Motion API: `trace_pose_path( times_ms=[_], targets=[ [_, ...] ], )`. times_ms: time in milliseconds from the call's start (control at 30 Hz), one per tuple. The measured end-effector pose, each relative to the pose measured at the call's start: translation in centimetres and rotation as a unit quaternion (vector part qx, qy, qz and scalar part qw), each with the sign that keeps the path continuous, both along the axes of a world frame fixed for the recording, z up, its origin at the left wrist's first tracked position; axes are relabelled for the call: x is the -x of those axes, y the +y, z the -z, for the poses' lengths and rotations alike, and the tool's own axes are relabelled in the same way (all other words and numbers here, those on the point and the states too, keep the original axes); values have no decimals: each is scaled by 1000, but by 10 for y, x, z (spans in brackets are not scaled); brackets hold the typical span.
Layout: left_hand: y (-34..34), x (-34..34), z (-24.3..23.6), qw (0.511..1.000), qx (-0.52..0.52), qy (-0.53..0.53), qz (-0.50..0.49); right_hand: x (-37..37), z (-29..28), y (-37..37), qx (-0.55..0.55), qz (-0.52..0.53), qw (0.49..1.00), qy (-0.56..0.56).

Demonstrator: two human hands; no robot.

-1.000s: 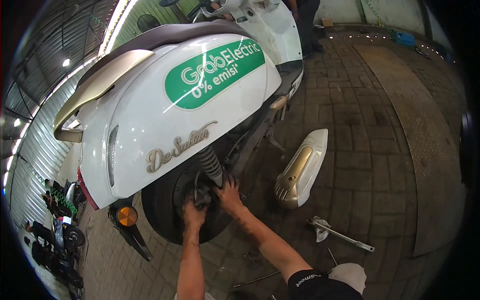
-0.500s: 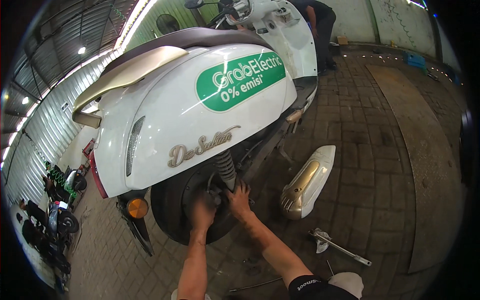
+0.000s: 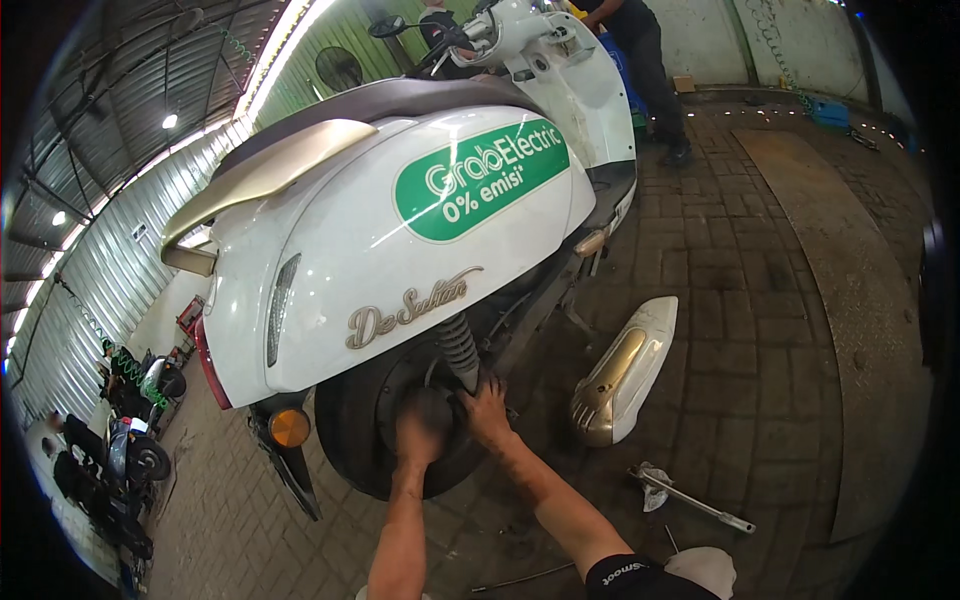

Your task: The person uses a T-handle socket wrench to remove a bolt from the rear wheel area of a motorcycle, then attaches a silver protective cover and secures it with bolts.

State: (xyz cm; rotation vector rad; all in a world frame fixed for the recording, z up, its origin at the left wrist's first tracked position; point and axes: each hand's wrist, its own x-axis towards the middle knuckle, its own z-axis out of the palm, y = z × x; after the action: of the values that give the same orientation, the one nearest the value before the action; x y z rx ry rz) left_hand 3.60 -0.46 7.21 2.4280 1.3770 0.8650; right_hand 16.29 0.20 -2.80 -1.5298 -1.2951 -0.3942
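A white scooter (image 3: 300,240) with a brown seat fills the middle of the view, its rear wheel (image 3: 345,460) low under the body. My left hand (image 3: 420,428) is at the hub, where the brake parts were, smeared by blur, so its fingers and anything they hold cannot be made out. My right hand (image 3: 486,410) grips the lower end of the spring shock absorber (image 3: 458,350), fingers curled on it just right of my left hand. An orange reflector (image 3: 289,427) hangs left of the wheel.
A white-and-gold cover (image 3: 625,370) lies right of the scooter, above a long metal tool (image 3: 710,510) with a rag (image 3: 655,485). A metal plate (image 3: 820,250) runs along the right. A co-worker (image 3: 655,90) stands beyond the scooter; people (image 3: 80,470) and parked scooters (image 3: 145,460) are at left.
The whole view has shifted, scooter and cover appearing further right. My left hand has blurred with motion at the hub; my right stays on the shock. The far co-worker has moved.
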Motion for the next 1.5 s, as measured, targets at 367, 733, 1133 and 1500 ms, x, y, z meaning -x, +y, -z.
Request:
trace_pose_path(
  times_ms=[367,733,1133,1500],
  targets=[
    [6,2,6,1000,12,-1,27,-1,10,5,23,14,1000,-7],
    [1,50,78,840,298,-449,-62,-8,-16,-16,-7,-22,999,36],
    [0,33,69,720,503,-472,72,48,48,-102,129,-110,981,95],
    [46,38,104,721,450,-526,-30,56,95,-99,214,-115,969,42]
  ],
)
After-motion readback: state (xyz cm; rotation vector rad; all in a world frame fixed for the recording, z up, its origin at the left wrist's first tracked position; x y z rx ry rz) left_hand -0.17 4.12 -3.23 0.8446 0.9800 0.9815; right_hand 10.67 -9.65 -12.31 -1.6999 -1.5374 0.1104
